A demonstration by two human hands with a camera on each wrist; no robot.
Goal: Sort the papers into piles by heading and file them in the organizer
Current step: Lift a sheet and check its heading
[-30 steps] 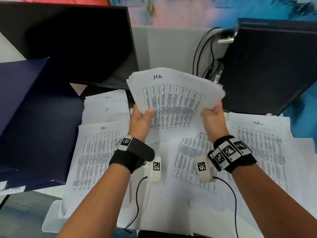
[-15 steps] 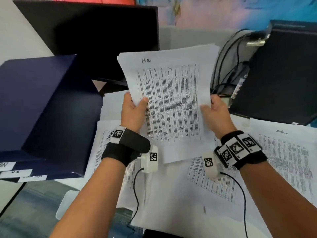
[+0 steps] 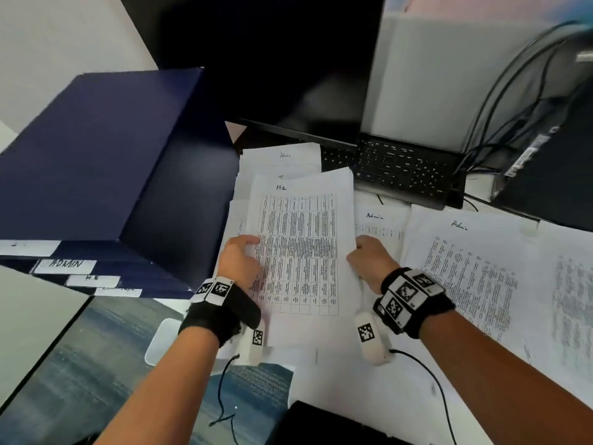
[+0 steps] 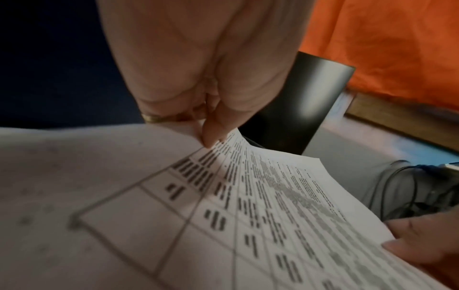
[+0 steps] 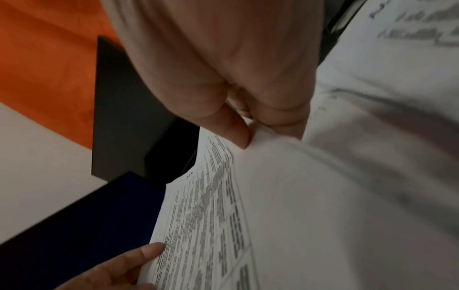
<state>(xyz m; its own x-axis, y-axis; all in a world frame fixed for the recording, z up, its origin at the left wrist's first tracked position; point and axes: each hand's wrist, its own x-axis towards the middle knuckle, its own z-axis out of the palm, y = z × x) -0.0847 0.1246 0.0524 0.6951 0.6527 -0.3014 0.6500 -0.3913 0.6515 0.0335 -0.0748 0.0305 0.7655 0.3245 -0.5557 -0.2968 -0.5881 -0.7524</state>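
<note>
A: Hands?
B: Both clamped on HR stack, one per side. Left hand pinching left edge, thumb on top of printed table, fingers under. Right hand pinching right edge, same way: thumb over, fingers curled beneath. Confirmed in left wrist view: thumb pressed on sheet edge, ring on a finger behind. Same in right wrist view: thumb on paper.

A: Stack where?
B: Held centre of desk, over other sheets; touching them or not, can't tell. "HR" handwritten at top, table of text below. More than one sheet, edges fanned a bit at top right.

A: Organizer?
B: Dark blue organizer at left, just beside stack, w/ white labels along front tiers. "ADMIN" readable on one, "HR" seemingly on next below; others too blurred.

A: Other papers?
B: "Admin" sheet behind stack, another partly hidden under it. Two more "Admin" piles at right: small one just beside right hand, bigger one further right. Plain sheets spread under forearms.

A: Rest of desk?
B: Black keyboard behind papers, dark monitor above it, cables at far right.
</note>
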